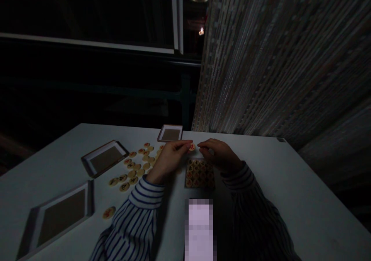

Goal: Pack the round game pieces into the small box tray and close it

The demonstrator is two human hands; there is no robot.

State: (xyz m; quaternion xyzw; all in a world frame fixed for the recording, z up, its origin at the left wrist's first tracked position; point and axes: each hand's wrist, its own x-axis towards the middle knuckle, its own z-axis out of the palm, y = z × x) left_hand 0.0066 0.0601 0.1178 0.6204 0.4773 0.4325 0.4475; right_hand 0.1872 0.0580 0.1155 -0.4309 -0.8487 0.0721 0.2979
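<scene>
Between finger and thumb of my left hand is a round xiangqi piece with a red character. My right hand is just to its right, its fingers bent and close to the piece; I cannot tell whether they hold anything. Below my hands, a small square box holds rows of wooden pieces with red or dark characters. Many loose xiangqi pieces lie scattered left of my left hand, some with characters showing and some plain side up. One piece with a red character lies apart, nearer me.
Three shallow box parts lie on the white table: one at the near left, one at mid left, one at the back. A lit, blurred phone screen is in front of me. A string curtain hangs behind the table.
</scene>
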